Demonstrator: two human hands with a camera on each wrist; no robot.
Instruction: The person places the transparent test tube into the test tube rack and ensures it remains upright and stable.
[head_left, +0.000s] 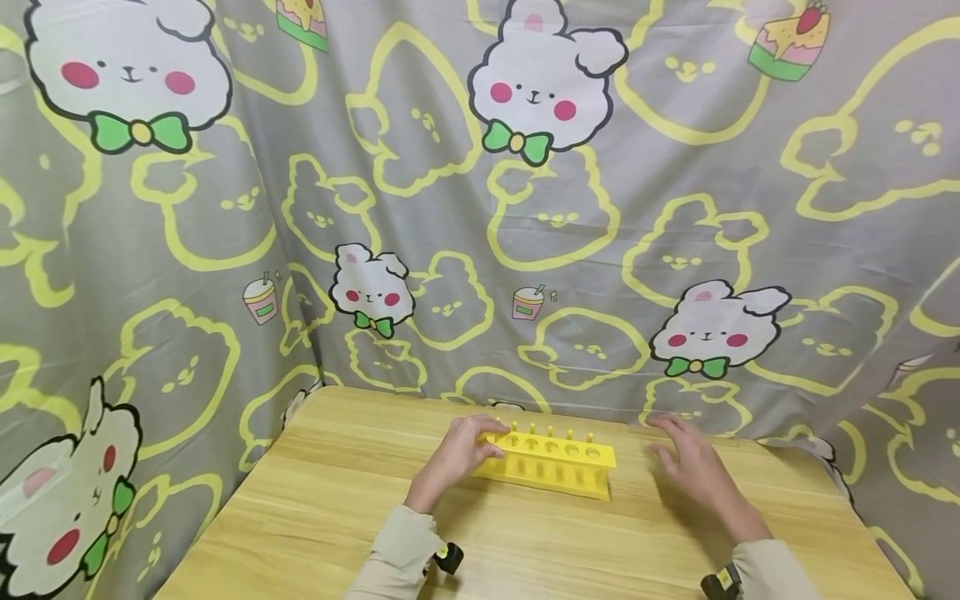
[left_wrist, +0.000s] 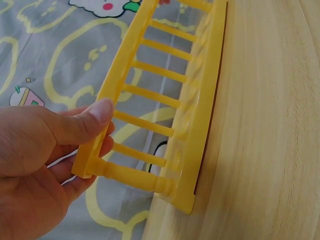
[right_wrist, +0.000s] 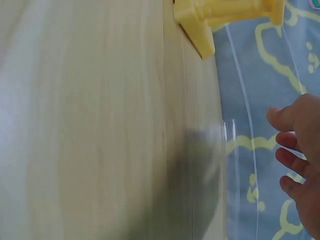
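Pinched the rack (head_left: 555,459), upright on the wood-grain table (head_left: 330,500), by its top's left end with the left hand (head_left: 457,450). Held the right hand (head_left: 693,462) empty, loosely spread, near the other end. Likely called for a light, level grip against tipping. Faced grey cartoon-print cloth (head_left: 435,225) behind and beside.

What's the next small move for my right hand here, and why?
Probably lower the right hand to pinch the clear, tube-like object near it: that hand holds nothing, while the left hand grips the yellow rack, whose visible holes look empty.
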